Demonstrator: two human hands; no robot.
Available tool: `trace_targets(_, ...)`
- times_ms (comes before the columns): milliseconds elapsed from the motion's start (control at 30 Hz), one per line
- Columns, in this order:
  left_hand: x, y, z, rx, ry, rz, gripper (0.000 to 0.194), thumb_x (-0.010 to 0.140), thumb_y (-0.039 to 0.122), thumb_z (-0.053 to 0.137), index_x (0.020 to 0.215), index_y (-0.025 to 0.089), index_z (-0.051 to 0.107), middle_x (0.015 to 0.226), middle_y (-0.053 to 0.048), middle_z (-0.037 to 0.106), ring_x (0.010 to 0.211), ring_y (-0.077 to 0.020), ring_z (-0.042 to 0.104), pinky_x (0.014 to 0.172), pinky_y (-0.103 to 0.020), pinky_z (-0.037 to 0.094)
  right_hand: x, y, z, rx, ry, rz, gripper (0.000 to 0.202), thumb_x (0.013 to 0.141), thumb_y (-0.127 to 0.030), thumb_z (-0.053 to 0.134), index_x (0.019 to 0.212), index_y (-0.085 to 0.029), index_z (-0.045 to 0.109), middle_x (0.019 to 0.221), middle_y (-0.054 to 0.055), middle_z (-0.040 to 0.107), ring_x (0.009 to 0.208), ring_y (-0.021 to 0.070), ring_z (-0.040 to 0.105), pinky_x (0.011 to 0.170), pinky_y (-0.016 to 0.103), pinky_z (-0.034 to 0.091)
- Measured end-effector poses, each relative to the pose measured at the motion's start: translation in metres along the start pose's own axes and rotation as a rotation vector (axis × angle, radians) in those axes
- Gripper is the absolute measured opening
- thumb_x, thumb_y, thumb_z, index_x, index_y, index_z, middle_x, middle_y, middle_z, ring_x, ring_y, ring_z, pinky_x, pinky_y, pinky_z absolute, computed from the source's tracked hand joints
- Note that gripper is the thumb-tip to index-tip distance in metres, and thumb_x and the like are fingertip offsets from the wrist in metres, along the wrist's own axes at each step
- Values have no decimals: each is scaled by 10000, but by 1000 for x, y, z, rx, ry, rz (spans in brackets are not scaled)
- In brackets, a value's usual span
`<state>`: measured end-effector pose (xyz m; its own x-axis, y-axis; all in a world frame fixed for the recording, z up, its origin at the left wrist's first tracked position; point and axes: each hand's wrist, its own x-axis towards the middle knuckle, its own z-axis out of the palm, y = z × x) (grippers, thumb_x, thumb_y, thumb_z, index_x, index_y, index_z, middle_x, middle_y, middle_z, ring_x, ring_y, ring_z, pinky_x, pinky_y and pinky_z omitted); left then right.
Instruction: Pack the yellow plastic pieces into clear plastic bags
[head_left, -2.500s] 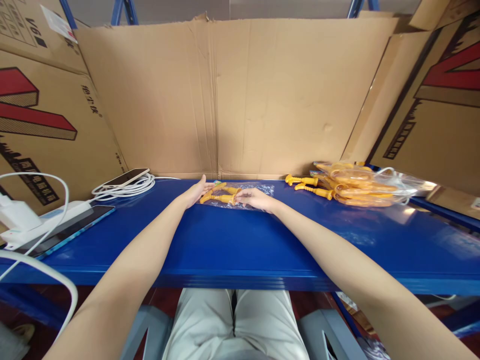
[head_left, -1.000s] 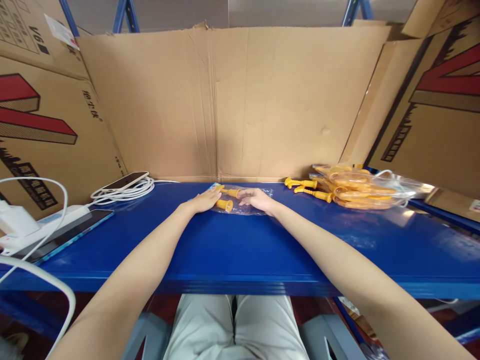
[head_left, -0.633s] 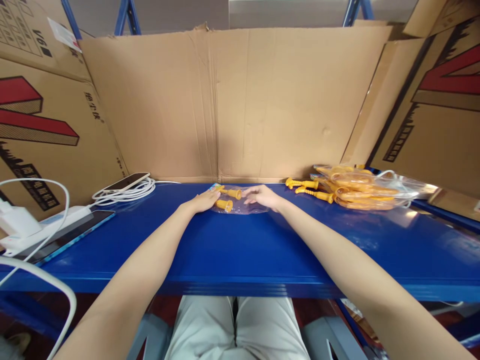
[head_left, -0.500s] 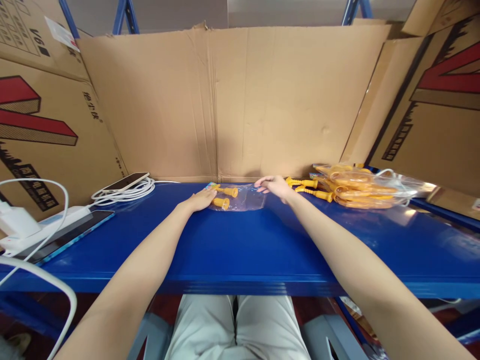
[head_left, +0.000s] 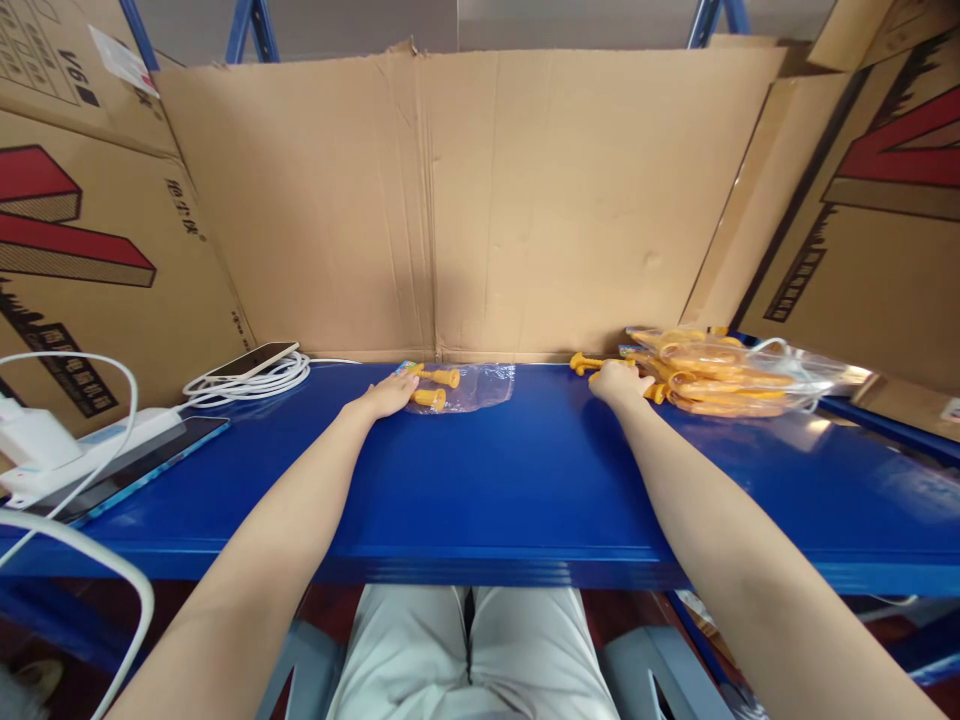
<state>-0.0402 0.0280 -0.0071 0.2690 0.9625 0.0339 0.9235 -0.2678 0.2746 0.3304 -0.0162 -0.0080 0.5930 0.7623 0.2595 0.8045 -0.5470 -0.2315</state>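
My left hand [head_left: 391,395] rests on the left end of a clear plastic bag [head_left: 487,388], its fingers closed over that end. Two yellow flared handles [head_left: 439,377], like those of a skipping rope, stick out from under the fingers and lie on the bag or inside it; which of these I cannot tell. My right hand [head_left: 621,382] is farther right, closed over one yellow handle [head_left: 655,393] whose wide end shows beside the hand. Another yellow handle [head_left: 586,364] lies just behind it. Part of the right fingers is hidden.
Right of my right hand lies a pile of yellow coils in clear bags [head_left: 727,375]. A coiled white cable [head_left: 259,378] with a phone [head_left: 255,360], a power strip [head_left: 97,455] and a dark tablet-like device [head_left: 150,468] are at the left. Cardboard [head_left: 525,200] walls the blue shelf [head_left: 480,480].
My right hand has left the bag's right end and moved right onto the yellow handle. The bag and its handles have shifted slightly left with my left hand.
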Motion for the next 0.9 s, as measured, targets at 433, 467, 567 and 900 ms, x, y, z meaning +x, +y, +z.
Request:
trace_targets(433, 0, -3, -1, 19, -3, -27, 628, 898, 524, 51, 1447, 294, 253, 1536, -9, 150, 1417, -253, 92, 1083, -578, 133, -11, -7, -12, -184, -51, -103, 293, 829, -190, 484, 1071, -173, 647, 1076, 153, 645, 1077, 272, 554, 872, 433, 302)
trace_targets(467, 1, -4, -1, 17, -6, -22, 628, 899, 521, 55, 1448, 287, 253, 1536, -14, 145, 1417, -257, 93, 1081, -584, 133, -13, -12, -14, -187, -46, -143, 288, 818, -182, 493, 1058, -166, 651, 1058, 155, 652, 1053, 268, 569, 868, 430, 302)
trace_targets(567, 2, -6, 0, 7, 0, -8, 627, 900, 523, 66, 1442, 282, 270, 1530, -18, 174, 1411, -279, 119, 1071, -599, 145, -20, -26, -21, -164, -14, -236, 273, 797, -179, 507, 1022, -131, 656, 1036, 167, 656, 1028, 262, 580, 888, 417, 295)
trace_targets(900, 3, -8, 1, 0, 24, -8, 625, 885, 556, 68, 1419, 336, 306, 1524, -1, 204, 1410, -273, 128, 1069, -586, 167, -36, -61, -38, 822, 206, -308, 657, 802, -213, 462, 1399, -93, 213, 1175, 162, 572, 989, 219, 609, 842, 297, 433)
